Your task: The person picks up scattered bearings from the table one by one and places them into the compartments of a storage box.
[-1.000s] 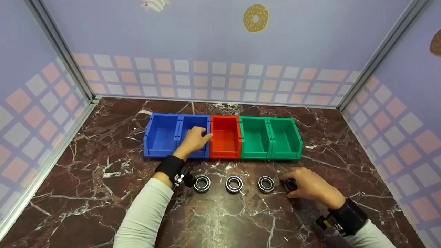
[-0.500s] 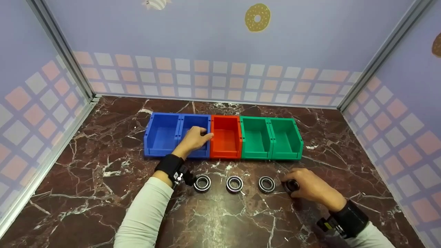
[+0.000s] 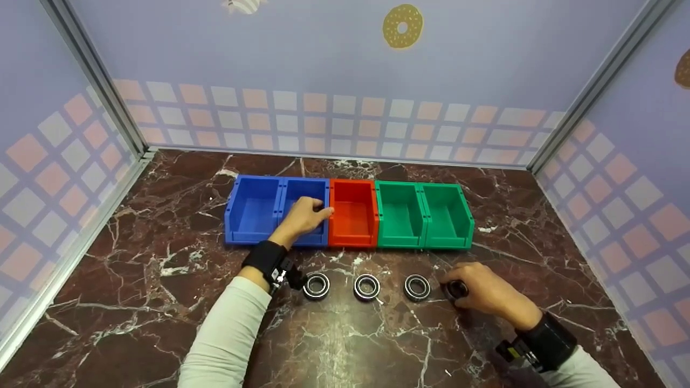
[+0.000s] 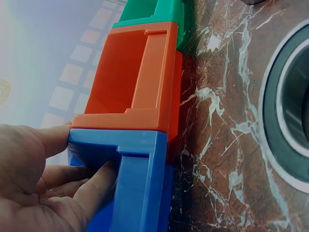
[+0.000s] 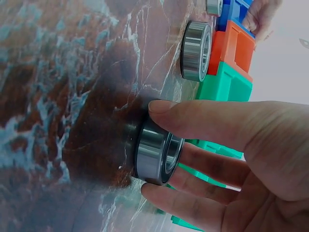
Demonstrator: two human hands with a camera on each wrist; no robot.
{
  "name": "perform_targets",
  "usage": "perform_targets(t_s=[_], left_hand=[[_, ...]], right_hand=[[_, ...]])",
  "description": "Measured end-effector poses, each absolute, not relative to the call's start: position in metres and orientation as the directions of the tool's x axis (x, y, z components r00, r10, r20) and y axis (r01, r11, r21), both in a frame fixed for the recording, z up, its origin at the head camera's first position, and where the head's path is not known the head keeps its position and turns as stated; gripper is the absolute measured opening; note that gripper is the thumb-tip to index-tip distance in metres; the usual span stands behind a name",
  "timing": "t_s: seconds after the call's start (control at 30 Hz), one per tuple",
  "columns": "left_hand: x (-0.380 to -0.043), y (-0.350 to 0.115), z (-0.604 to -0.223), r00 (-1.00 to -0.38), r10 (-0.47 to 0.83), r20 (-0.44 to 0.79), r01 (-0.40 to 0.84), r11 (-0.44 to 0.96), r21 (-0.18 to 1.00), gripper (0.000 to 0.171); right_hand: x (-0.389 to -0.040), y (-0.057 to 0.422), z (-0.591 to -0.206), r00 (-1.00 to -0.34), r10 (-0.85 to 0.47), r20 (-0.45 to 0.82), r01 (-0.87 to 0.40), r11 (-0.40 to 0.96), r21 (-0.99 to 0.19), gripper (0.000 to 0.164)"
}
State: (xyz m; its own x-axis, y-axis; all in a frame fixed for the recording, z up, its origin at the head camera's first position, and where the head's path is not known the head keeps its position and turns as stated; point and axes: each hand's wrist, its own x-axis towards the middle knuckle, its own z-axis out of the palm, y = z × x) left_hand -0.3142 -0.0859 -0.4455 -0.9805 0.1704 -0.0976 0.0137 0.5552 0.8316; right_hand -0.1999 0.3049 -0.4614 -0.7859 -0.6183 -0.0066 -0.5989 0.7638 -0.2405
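My left hand (image 3: 303, 217) reaches over the second blue bin (image 4: 140, 188). Its fingers dip inside that bin while the thumb lies at the rim beside the red bin (image 3: 353, 215), pinching the side wall between them. On the right, my right hand (image 3: 482, 288) holds a steel ball bearing (image 5: 153, 153) that lies flat on the table. The thumb presses one side of its ring and the fingertips the other. Three more bearings lie in a line to its left: the near one (image 3: 417, 288), the middle one (image 3: 366, 287) and the far-left one (image 3: 316, 286).
The bins stand side by side in one row: an outer blue bin (image 3: 253, 213) at the left, two green ones at the right, the inner green bin (image 3: 400, 215) touching the red. Purple walls (image 3: 345, 64) enclose the marbled table (image 3: 345, 345) at back and sides.
My right thumb has drawn in against the bearing, which has shifted very slightly to the right. The left hand stays in place at the blue bin.
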Motion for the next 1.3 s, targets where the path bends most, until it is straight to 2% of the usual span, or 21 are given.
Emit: perform_targets(t_s=[0.17,0.4,0.63,0.83,1.1,1.3], left_hand=[[-0.314,-0.086,-0.445,-0.983,0.163,-0.083,0.023,0.559,0.829,0.046],[-0.315,-0.086,-0.447,-0.983,0.173,-0.060,0.051,0.573,0.818,0.038],[-0.314,-0.086,-0.447,-0.983,0.167,-0.073,0.037,0.574,0.818,0.042],[-0.315,-0.087,-0.448,-0.984,0.172,-0.051,0.059,0.577,0.815,0.034],[-0.315,-0.087,-0.447,-0.981,0.179,-0.076,0.042,0.577,0.816,0.052],[-0.314,-0.086,-0.447,-0.982,0.180,-0.057,0.061,0.583,0.810,0.049]], right_hand=[[-0.200,0.305,-0.462,-0.776,-0.631,0.018,-0.616,0.751,-0.239,0.044],[-0.200,0.306,-0.461,-0.771,-0.636,0.015,-0.619,0.745,-0.249,0.045],[-0.201,0.305,-0.460,-0.764,-0.645,0.009,-0.627,0.741,-0.241,0.046],[-0.201,0.304,-0.459,-0.753,-0.658,0.032,-0.643,0.724,-0.248,0.047],[-0.201,0.304,-0.454,-0.766,-0.643,0.013,-0.623,0.736,-0.264,0.046],[-0.204,0.304,-0.447,-0.770,-0.638,-0.013,-0.610,0.742,-0.277,0.044]])
